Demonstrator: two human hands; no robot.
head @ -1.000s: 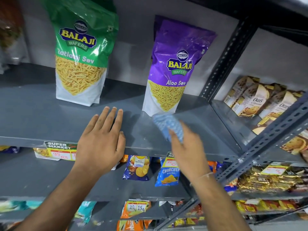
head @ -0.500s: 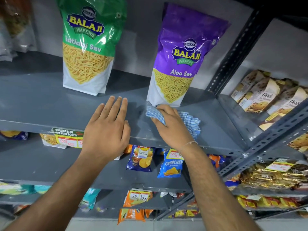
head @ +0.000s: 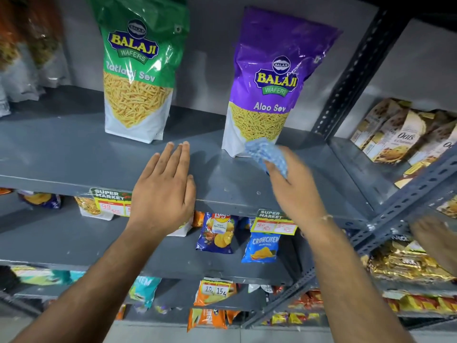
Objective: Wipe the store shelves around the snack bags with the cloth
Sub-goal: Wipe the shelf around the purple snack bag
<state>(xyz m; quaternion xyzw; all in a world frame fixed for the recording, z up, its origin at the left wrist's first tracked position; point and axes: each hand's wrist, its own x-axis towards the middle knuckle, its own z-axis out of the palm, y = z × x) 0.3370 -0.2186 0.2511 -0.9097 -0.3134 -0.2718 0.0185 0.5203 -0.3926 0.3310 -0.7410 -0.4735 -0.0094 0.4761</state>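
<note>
Because the grey painted metal shelf [head: 61, 154] runs wide from left to right, with its bare front strip lying between the hands and the bags, the coming stroke turns on where the cloth sits along that length. It sits at the right: the blue-and-white checked cloth [head: 268, 154] is bunched in the right hand [head: 293, 189], just in front of the lower right corner of the tall purple Aloo Sev foil pouch [head: 267, 82], and whether it touches that pouch the blur hides. The upright green Ratlami Sev foil pouch [head: 139, 70] stands well to the left, with open shelf between the two bags. The right hand is plainly the nearer one to the purple pouch, its fingers [head: 274, 170] curled shut around the cloth. The left hand [head: 164, 191] lies flat on the shelf's front edge between the pouches, its fingers straight, close together and holding nothing, probably as a brace.

The shelf to the right carries leaning tan oats cartons [head: 398, 137]. The lower shelves hold small chip packets, among them a blue Cruncheх-style packet [head: 262, 247], under yellow price tags [head: 273, 221].
</note>
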